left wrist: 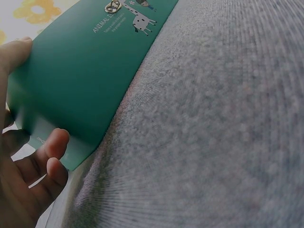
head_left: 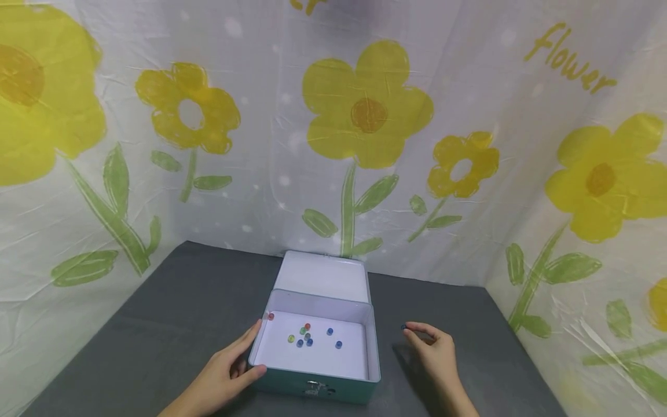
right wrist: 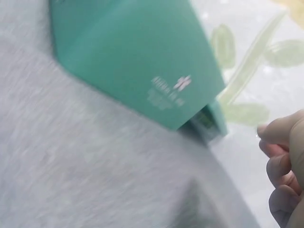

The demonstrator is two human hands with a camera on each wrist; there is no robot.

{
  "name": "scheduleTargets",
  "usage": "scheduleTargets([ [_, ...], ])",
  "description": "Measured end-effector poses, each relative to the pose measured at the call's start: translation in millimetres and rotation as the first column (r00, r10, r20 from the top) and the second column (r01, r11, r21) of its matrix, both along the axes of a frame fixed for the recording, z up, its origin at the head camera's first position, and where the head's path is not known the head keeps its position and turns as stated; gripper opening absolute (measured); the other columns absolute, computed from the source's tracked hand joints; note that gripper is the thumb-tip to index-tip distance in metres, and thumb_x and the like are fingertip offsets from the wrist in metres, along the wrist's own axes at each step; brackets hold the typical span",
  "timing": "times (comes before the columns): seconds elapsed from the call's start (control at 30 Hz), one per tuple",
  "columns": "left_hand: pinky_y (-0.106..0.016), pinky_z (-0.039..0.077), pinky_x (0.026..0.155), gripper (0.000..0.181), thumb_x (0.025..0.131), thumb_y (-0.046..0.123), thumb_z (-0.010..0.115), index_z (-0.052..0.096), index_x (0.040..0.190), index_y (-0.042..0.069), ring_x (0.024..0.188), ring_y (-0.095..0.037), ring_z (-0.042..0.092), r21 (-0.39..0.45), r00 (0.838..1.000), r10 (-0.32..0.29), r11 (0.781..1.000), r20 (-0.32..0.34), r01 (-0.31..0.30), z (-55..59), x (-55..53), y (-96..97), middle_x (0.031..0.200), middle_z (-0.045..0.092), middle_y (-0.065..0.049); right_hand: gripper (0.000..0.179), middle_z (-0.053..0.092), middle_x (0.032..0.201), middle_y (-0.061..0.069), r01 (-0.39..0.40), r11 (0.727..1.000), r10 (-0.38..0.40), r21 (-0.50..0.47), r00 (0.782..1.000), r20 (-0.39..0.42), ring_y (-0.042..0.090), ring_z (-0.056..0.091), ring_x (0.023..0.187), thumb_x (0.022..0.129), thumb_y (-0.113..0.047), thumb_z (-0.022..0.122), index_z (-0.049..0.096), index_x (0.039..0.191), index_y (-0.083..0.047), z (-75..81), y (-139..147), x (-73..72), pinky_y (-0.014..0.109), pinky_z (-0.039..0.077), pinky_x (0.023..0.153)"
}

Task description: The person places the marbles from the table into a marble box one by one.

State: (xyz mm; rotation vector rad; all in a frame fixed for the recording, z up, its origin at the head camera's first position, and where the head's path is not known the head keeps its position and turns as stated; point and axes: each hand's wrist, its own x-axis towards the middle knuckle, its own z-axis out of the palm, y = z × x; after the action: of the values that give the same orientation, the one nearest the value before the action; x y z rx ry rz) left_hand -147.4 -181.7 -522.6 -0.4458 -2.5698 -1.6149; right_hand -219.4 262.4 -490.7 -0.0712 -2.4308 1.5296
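Note:
A green tin box with a white inside stands on the dark cloth, its lid tipped back. My left hand holds its front left corner, thumb at the front rim and fingers along the left side. Out to the right of the box, my right hand pinches a small dark blue bead between thumb and forefinger, raised over the cloth. Inside the box lie several small beads: blue beads, a yellow bead, green ones and red ones. In the right wrist view the held bead cannot be made out.
A dark grey cloth covers the table. Behind and at both sides hangs a white curtain printed with yellow flowers. A metal clasp sits on the box's front wall.

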Motion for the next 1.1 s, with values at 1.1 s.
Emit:
scheduleTargets([
  [1.1,-0.022,0.046,0.058,0.081,0.097,0.029,0.080,0.039,0.165,0.015,0.060,-0.001,0.043,-0.009,1.000,0.003,1.000,-0.012,-0.003,-0.7,-0.5,0.0,0.161,0.046,-0.020,0.011,0.078,0.113,0.012,-0.156,0.980,0.140,-0.126,0.982,-0.126,0.027,0.071,0.068,0.093,-0.008,0.083,0.084,0.104,-0.007,28.1,-90,-23.0,0.022,0.043,0.054],
])
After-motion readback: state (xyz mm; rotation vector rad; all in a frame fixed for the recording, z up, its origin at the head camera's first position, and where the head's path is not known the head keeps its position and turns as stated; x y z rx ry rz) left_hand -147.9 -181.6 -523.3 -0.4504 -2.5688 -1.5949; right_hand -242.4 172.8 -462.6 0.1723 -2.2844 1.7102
